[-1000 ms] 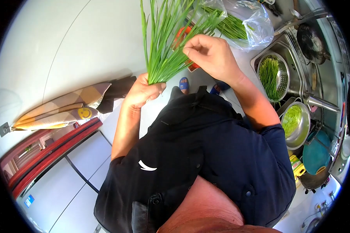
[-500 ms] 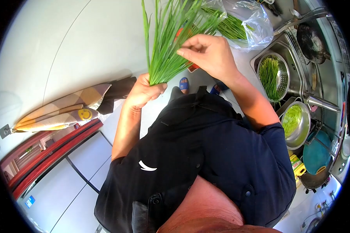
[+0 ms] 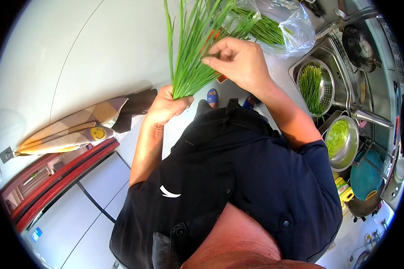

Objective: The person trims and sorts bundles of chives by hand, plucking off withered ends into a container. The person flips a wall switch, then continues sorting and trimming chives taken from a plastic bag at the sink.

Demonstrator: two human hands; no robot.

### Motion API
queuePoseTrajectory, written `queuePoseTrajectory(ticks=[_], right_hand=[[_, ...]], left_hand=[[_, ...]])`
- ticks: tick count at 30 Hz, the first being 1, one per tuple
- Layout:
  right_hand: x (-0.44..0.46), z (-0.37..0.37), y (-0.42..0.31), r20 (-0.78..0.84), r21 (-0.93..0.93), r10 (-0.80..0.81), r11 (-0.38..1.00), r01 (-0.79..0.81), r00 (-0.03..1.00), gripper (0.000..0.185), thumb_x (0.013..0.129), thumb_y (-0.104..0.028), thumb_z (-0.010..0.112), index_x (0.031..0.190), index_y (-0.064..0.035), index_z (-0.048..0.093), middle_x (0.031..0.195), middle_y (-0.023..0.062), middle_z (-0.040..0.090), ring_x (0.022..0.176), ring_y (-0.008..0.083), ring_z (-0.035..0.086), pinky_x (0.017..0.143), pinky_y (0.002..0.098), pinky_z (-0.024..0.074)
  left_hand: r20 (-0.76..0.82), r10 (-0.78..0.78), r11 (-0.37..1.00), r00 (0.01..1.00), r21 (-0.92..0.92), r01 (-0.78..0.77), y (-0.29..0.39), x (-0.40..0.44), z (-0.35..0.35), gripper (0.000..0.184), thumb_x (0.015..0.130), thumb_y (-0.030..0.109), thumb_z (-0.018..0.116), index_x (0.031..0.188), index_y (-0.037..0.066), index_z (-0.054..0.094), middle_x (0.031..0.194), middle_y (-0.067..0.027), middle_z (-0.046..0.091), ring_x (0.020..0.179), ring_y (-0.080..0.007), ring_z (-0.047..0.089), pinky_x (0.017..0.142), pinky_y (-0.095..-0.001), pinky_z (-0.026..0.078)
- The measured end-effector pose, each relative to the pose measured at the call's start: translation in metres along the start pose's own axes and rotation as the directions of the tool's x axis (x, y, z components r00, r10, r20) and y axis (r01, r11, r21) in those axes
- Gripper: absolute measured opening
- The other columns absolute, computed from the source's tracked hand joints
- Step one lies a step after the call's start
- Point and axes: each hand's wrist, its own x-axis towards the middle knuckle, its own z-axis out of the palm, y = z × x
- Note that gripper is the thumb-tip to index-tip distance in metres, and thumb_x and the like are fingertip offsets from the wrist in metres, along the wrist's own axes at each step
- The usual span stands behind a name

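A bunch of long green garlic chives [image 3: 191,58] fans upward, its lower end wrapped in the fingers of my left hand [image 3: 168,106]. To the right of the bunch is my right hand [image 3: 244,62], its thumb and forefinger brought together in a pinch on the blades at that edge. The other fingers of that hand are curled. Behind the bunch lies more of the same greens [image 3: 267,29] in a clear plastic bag [image 3: 298,33]. Something red-orange shows partly between the blades and my right hand.
On the right, a steel colander [image 3: 328,89] with cut greens stands in the sink [image 3: 341,58]. Nearer are a steel bowl [image 3: 352,154] of light green pieces, a teal basin [image 3: 366,177] and a yellow container [image 3: 344,190]. A checked cloth [image 3: 72,121] hangs left above a red-edged fridge [image 3: 67,179].
My right hand has shifted slightly left along the blades, still pinching. My left hand keeps its hold on the bunch in nearly the same place.
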Motion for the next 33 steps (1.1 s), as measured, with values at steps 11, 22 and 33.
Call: queuePoseTrajectory(ticks=[11, 22, 33], right_hand=[[0.002, 0.0, 0.007, -0.022, -0.049, -0.026, 0.998, 0.025, 0.999, 0.025, 0.079, -0.03, 0.084, 0.089, -0.0094, 0.075, 0.064, 0.0024, 0.068, 0.055, 0.0192, 0.066, 0.055, 0.0321, 0.0505], [-0.004, 0.002, 0.006, -0.039, 0.137, -0.09, 0.986, 0.095, 0.995, 0.018, 0.086, -0.024, 0.078, 0.089, -0.0065, 0.073, 0.077, 0.0053, 0.073, 0.067, 0.0174, 0.07, 0.063, 0.0316, 0.0531], [-0.004, 0.008, 0.02, 0.002, -0.505, -0.5, 0.747, 0.433, 0.866, 0.019, 0.09, -0.016, 0.074, 0.101, -0.0086, 0.06, 0.09, 0.0062, 0.069, 0.079, 0.0285, 0.068, 0.064, 0.0379, 0.0531]], left_hand=[[0.007, 0.016, 1.0, 1.0, -0.015, -0.016, -0.003, 0.002, -0.002, 0.018, 0.081, -0.014, 0.055, 0.088, 0.0, 0.063, 0.069, -0.0031, 0.055, 0.049, -0.0061, 0.043, 0.043, -0.0213, 0.033], [0.057, 0.004, 0.985, 0.998, -0.172, 0.005, -0.009, 0.004, -0.01, 0.017, 0.083, -0.011, 0.059, 0.095, -0.001, 0.065, 0.075, -0.0043, 0.061, 0.05, -0.0049, 0.045, 0.043, -0.0223, 0.032], [0.018, -0.004, 0.984, 1.0, -0.18, 0.008, -0.005, 0.003, -0.006, 0.009, 0.089, -0.006, 0.061, 0.091, 0.003, 0.061, 0.072, -0.0045, 0.057, 0.048, -0.0061, 0.044, 0.041, -0.0217, 0.032]])
